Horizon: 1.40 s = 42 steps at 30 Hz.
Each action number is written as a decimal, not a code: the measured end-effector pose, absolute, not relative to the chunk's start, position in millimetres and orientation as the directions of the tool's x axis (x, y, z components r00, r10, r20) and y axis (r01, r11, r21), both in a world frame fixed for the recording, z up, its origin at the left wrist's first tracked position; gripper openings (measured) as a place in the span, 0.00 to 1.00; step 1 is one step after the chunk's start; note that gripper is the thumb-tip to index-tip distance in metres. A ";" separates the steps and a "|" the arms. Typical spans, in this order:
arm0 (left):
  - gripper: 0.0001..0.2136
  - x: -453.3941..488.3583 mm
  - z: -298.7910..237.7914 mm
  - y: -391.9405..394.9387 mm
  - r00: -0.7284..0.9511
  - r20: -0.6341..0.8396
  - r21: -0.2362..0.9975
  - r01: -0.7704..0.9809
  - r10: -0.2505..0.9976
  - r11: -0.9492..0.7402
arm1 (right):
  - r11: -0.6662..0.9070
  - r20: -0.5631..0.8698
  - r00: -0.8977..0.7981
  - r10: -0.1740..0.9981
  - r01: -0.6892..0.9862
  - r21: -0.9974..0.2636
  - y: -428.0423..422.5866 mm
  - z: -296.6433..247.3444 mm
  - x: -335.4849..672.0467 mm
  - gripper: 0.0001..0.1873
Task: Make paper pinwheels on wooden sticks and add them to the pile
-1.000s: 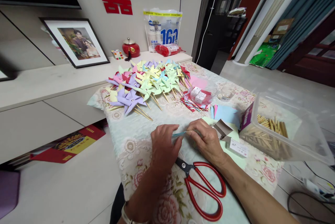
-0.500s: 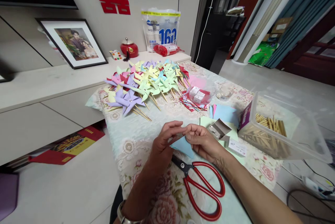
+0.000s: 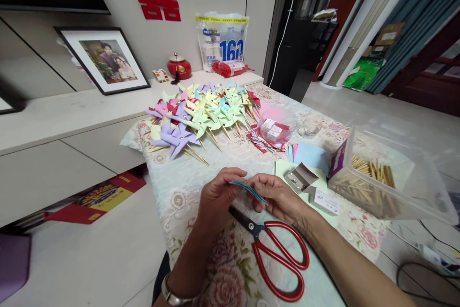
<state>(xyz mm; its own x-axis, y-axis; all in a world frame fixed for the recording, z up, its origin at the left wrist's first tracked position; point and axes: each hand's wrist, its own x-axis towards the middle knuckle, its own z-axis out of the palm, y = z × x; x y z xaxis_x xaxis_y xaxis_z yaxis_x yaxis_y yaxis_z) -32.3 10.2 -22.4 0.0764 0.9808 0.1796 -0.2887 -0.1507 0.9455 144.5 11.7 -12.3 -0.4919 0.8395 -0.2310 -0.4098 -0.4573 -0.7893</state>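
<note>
My left hand [image 3: 215, 197] and my right hand [image 3: 278, 197] meet above the table's near edge, both pinching a folded light blue paper [image 3: 247, 189] seen edge-on between their fingertips. Just below the hands lie red-handled scissors [image 3: 276, 252] on the floral tablecloth [image 3: 230, 273], blades pointing up-left. A watch shows on my left wrist.
A heap of coloured paper pinwheels [image 3: 201, 115] on wooden sticks covers the table's far left. A clear plastic box of wooden sticks [image 3: 381, 177] stands at right. Loose coloured paper sheets [image 3: 309, 153], small boxes [image 3: 273, 130] and an opened carton [image 3: 302, 177] lie mid-table. A low cabinet with a framed photo [image 3: 104, 60] runs along the left.
The hands lifted the blue paper off the table, opened it briefly flat, and now hold it folded edge-on a little higher and nearer to me.
</note>
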 end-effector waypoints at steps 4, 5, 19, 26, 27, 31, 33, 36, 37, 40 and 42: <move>0.08 -31.3 -19.7 16.5 -0.087 -0.119 0.861 -0.506 0.989 0.059 | -0.483 -0.240 -0.549 0.801 -0.354 -0.801 9.2 -13.9 146.3 0.17; 0.11 -30.7 -17.4 19.1 -0.104 -0.180 0.819 -0.567 0.978 0.090 | -0.485 -0.238 -0.567 0.788 -0.334 -0.808 8.4 -15.2 146.6 0.17; 0.12 -2.6 -10.7 60.6 -0.068 -0.276 0.461 -0.884 0.959 0.070 | -0.400 -0.316 -0.702 0.638 0.048 -0.915 0.6 -18.9 149.5 0.19; 0.19 -16.0 -18.5 62.9 -0.024 -0.194 0.485 -0.871 0.981 0.075 | -0.076 -0.217 -0.563 0.797 0.263 -0.962 -19.7 4.6 144.0 0.05; 0.18 -15.6 -18.0 62.0 -0.007 -0.194 0.492 -0.866 0.981 0.091 | -0.015 -0.175 -0.532 0.828 0.291 -0.957 -23.5 6.4 144.2 0.04; 0.19 -13.1 -15.2 57.8 0.028 -0.187 0.528 -0.840 0.982 0.124 | 0.116 -0.077 -0.438 0.895 0.398 -0.910 -31.3 6.9 149.8 0.05; 0.20 -12.0 -14.8 56.6 0.042 -0.179 0.552 -0.823 0.983 0.135 | 0.146 -0.025 -0.371 0.928 0.427 -0.892 -28.8 8.7 154.7 0.06; 0.19 -10.0 -16.8 56.5 0.071 -0.147 0.610 -0.779 0.987 0.146 | 0.176 0.062 -0.259 0.964 0.446 -0.877 -16.9 19.1 160.5 0.08; 0.19 -9.1 -17.7 56.7 0.076 -0.132 0.631 -0.762 0.988 0.143 | 0.181 0.084 -0.226 0.970 0.449 -0.875 -11.1 23.6 161.2 0.08; 0.17 -6.2 -19.6 56.5 0.076 -0.077 0.689 -0.717 0.994 0.109 | 0.116 0.055 -0.185 0.981 0.335 -0.935 8.7 34.5 158.4 0.13; 0.16 -4.5 -19.6 55.8 0.070 -0.021 0.725 -0.686 0.997 0.064 | -0.031 -0.056 -0.193 0.980 0.132 -0.991 21.6 37.0 153.3 0.18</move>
<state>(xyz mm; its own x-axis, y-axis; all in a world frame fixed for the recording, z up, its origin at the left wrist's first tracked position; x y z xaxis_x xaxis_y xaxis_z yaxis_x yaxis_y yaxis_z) -4.5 55.8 -19.6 0.0702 0.9973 -0.0213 -0.6861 0.0638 0.7247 153.3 21.6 37.0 -0.1926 0.9797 -0.0564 0.1324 -0.0310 -0.9907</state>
